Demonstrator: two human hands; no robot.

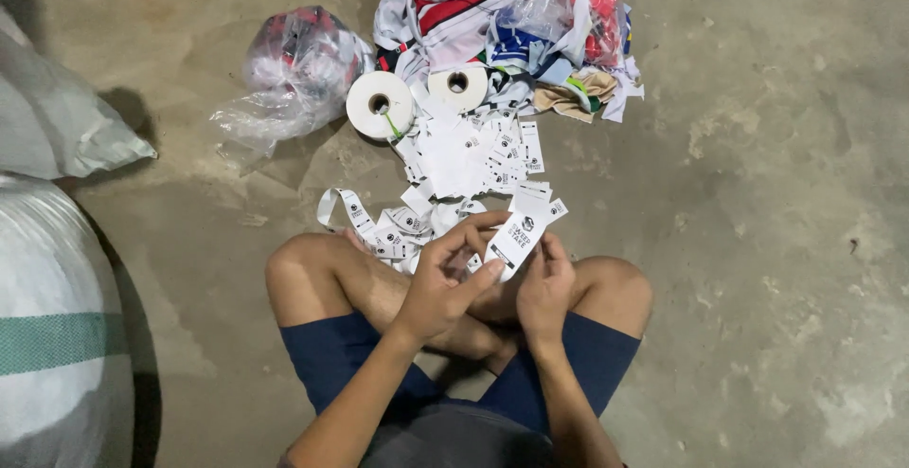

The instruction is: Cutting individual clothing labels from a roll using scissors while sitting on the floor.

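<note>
Holding a small white rectangular printed fabric label (518,238) between both hands above the crossed legs. Left hand (443,283) pinching its lower end with thumb and fingers closed on it; right hand (543,283) gripping the same label from its right side, just beside the left. Long axis tilting up and away toward the far right. Lying just beyond on the concrete floor (757,241), a scatter of loose white cut labels (464,160), then two white tape rolls (381,104) further out.
</note>
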